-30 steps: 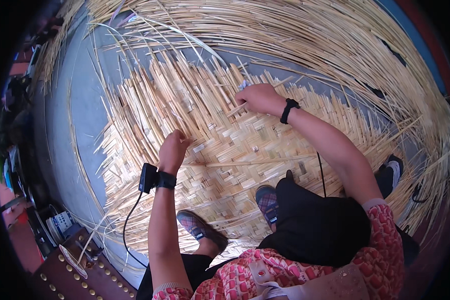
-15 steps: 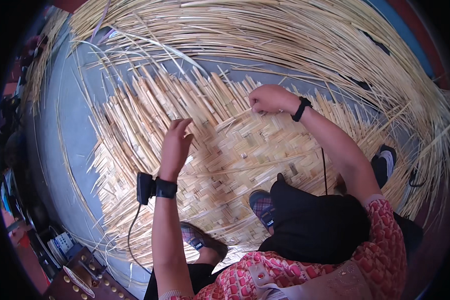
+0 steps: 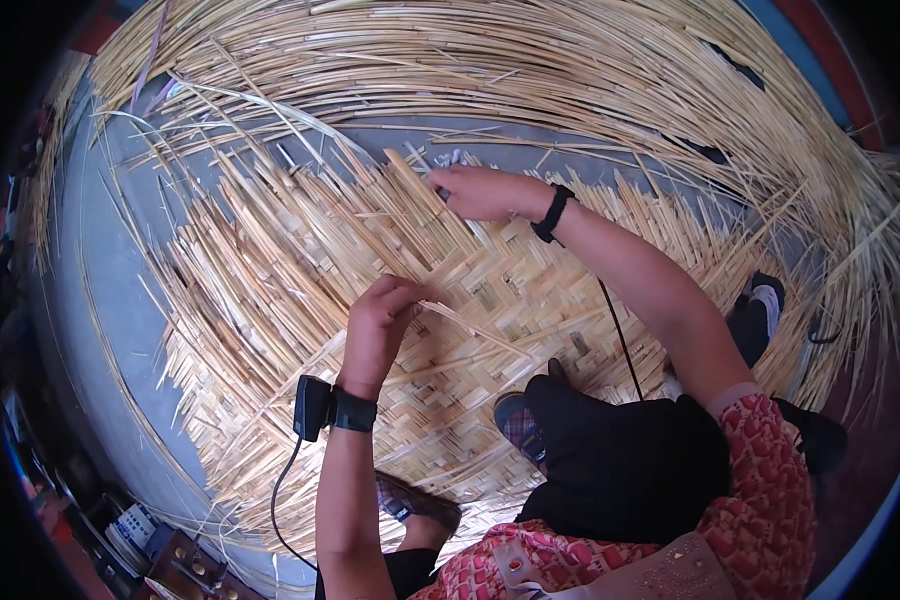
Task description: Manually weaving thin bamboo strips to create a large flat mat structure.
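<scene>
A partly woven reed mat (image 3: pixel 450 375) lies on the floor beneath my hands, its pale flat strips crossing in a slanted pattern. Along its far edge, loose reed splints (image 3: pixel 260 240) stick out side by side. My left hand (image 3: pixel 378 328) is over the weave, thumb and fingers pinched on the end of a thin reed strip (image 3: pixel 475 330) that slants away to the right. Farther off, my right hand (image 3: pixel 482 193) is closed at the ends of the far splints. A small dark spot shows at its fingertips; what they grip is hidden.
A thick sheaf of long reeds (image 3: pixel 530 75) curves across the far side and down the right. My shoes (image 3: pixel 520 425) rest on the mat. A cable (image 3: pixel 278 490) hangs from the black device on my left wrist. Boxes and a brown case (image 3: pixel 185 560) stand at lower left.
My left hand has come nearer and slightly right, closing from parted fingers onto a strip. The right hand has shifted left, to the splint ends. The whole view has shifted a little.
</scene>
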Available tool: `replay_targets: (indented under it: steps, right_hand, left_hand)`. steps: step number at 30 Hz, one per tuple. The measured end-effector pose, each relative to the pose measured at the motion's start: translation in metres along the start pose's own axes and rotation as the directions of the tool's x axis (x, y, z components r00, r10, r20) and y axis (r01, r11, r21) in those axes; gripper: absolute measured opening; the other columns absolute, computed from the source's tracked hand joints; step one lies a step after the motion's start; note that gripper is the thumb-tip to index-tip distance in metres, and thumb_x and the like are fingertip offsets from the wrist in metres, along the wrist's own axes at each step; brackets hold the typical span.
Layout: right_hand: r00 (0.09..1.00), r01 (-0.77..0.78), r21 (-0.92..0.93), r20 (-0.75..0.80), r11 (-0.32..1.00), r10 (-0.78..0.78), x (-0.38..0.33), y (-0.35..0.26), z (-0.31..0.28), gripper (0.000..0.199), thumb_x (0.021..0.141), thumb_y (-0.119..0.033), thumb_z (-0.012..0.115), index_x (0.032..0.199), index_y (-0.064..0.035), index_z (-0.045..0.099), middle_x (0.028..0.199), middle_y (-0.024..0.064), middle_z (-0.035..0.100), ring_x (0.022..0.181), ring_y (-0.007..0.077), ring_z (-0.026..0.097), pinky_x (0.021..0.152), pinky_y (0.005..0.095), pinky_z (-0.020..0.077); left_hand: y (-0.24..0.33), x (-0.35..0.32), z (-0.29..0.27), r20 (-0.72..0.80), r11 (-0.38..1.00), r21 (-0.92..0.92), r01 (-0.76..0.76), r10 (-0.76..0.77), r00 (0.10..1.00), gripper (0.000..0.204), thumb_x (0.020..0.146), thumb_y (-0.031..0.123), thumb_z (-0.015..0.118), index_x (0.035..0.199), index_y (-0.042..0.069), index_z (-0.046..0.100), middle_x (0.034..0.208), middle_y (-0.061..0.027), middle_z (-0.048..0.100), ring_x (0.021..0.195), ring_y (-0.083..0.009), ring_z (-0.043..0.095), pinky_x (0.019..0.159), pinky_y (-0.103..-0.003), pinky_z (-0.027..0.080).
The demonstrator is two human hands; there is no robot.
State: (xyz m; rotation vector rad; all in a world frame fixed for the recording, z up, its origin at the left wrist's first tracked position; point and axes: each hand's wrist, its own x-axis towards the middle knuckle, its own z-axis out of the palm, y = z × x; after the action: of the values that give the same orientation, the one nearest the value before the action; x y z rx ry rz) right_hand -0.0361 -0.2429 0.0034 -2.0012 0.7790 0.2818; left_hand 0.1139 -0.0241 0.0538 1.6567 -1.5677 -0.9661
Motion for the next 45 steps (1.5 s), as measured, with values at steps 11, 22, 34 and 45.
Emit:
replay_targets:
  steps: [11, 22, 34, 45]
  right_hand:
    - [0.997, -0.025, 0.658, 0.072, 0.752, -0.029, -0.036, 0.007, 0.028, 0.033, 0.084, -0.014, 0.076, 0.111, 0.0019, 0.065, 0.102, 0.0013, 0.069, 0.094, 0.0110, 0.063, 0.087, 0.0264, 0.0499]
    - [0.785, 0.252, 0.466, -0.611, 0.848, 0.102, -0.094, 0.018, 0.059, 0.021, 0.095, -0.006, 0.061, 0.112, -0.0056, 0.072, 0.109, 0.0030, 0.072, 0.094, 0.0096, 0.066, 0.079, 0.0236, 0.0542]
    - [0.845, 0.291, 0.394, -0.532, 0.872, -0.042, -0.103, -0.006, -0.005, 0.030, 0.090, -0.019, 0.069, 0.116, -0.0043, 0.063, 0.102, 0.0089, 0.068, 0.086, 0.0153, 0.067, 0.073, 0.0289, 0.0556]
    - [0.967, 0.135, 0.440, 0.139, 0.888, -0.215, -0.041, 0.029, -0.051, 0.031, 0.078, -0.008, 0.077, 0.107, -0.0042, 0.068, 0.096, 0.0013, 0.068, 0.091, 0.0109, 0.061, 0.077, 0.0285, 0.0496]
  left_hand:
    - [-0.013, 0.019, 0.055, -0.289, 0.524, -0.816, 0.244, -0.736, 0.612, 0.013, 0.083, 0.003, 0.071, 0.093, -0.002, 0.066, 0.076, -0.0034, 0.065, 0.069, -0.0092, 0.060, 0.065, -0.024, 0.049]
    - [-0.035, 0.010, 0.080, -0.441, 0.674, -0.729, 0.121, -0.597, 0.670, 0.021, 0.091, -0.001, 0.059, 0.112, -0.003, 0.062, 0.107, -0.0090, 0.064, 0.095, -0.0167, 0.063, 0.084, -0.028, 0.052]
    - [-0.011, 0.074, 0.062, -0.116, 1.000, 0.021, -0.011, 0.014, 0.993, 0.028, 0.079, -0.005, 0.063, 0.106, 0.001, 0.068, 0.096, -0.0141, 0.064, 0.085, -0.0280, 0.064, 0.074, -0.036, 0.051]
    - [0.020, 0.073, 0.077, -0.215, 0.973, -0.224, 0.062, -0.112, 0.970, 0.017, 0.081, 0.001, 0.072, 0.097, 0.000, 0.072, 0.084, -0.0057, 0.067, 0.071, -0.0130, 0.062, 0.064, -0.026, 0.049]
